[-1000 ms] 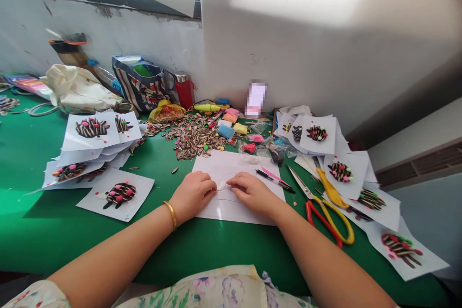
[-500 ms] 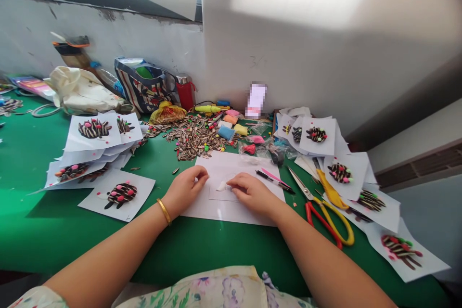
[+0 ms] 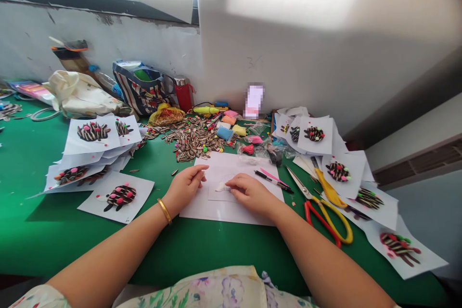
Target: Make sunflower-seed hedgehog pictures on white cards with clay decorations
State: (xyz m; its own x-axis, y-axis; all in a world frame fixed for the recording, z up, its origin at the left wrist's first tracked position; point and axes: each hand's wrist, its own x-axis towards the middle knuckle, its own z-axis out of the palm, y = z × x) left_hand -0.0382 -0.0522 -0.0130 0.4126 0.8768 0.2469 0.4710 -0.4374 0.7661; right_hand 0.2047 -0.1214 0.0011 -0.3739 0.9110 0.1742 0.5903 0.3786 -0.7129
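Note:
A large white sheet (image 3: 202,209) lies before me with a smaller white paper (image 3: 215,194) on it. On the small paper is a bit of white clay (image 3: 221,186), beside the fingertips of my right hand (image 3: 249,192). That hand's thumb and fingers are drawn together at the clay; what is between them is too small to name. My left hand (image 3: 186,186) rests over the sheet's left edge, a gold bracelet at its wrist, fingers bent inward and thumb near them. Whether it pinches anything cannot be made out.
Striped seeds (image 3: 195,137) and colored clay packs (image 3: 224,133) lie behind the sheet. Scissors (image 3: 306,190) and pens (image 3: 273,179) are at right. Cards with seed hedgehogs stand in piles at left (image 3: 92,134) and right (image 3: 315,137). Bags (image 3: 139,89) and a red flask (image 3: 184,96) line the wall.
The fingers of my left hand have shifted slightly, with the index finger straighter. My right hand stays at the white clay. The view has moved a little.

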